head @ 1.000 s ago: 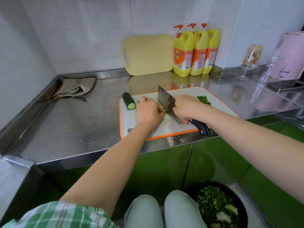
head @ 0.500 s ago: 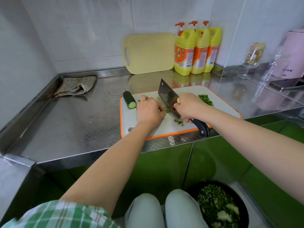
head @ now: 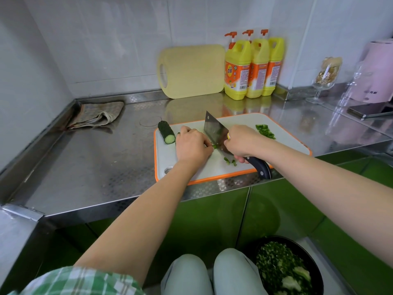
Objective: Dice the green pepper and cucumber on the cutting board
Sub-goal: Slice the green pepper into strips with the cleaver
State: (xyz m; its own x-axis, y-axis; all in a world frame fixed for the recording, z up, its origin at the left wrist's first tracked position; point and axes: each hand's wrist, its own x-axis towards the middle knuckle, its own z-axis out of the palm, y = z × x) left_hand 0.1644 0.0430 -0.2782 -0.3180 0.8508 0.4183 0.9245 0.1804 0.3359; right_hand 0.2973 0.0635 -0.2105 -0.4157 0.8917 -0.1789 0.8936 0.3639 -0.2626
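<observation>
A white cutting board [head: 168, 158] with an orange rim lies on the steel counter. My left hand [head: 192, 145] curls over a strip of green pepper [head: 215, 146], mostly hidden under its fingers. My right hand [head: 241, 142] grips the black handle of a cleaver [head: 214, 130], whose blade stands against the left fingers with its edge at the pepper. A cucumber piece [head: 166, 132] lies at the board's left corner. Diced pepper [head: 264, 130] is piled at the board's far right, and a few bits [head: 229, 161] lie near the knife.
A yellow board [head: 191, 70] and three detergent bottles [head: 253, 67] stand against the wall. A folded cloth [head: 95, 114] lies at the back left. A glass [head: 325, 79], a pink appliance [head: 376, 73] and a phone [head: 370, 110] sit right. A bowl of chopped greens [head: 282, 267] is on the floor.
The cleaver rose and came down again in a chopping stroke; a few cut pepper bits now lie near the blade. My left hand stayed on the pepper.
</observation>
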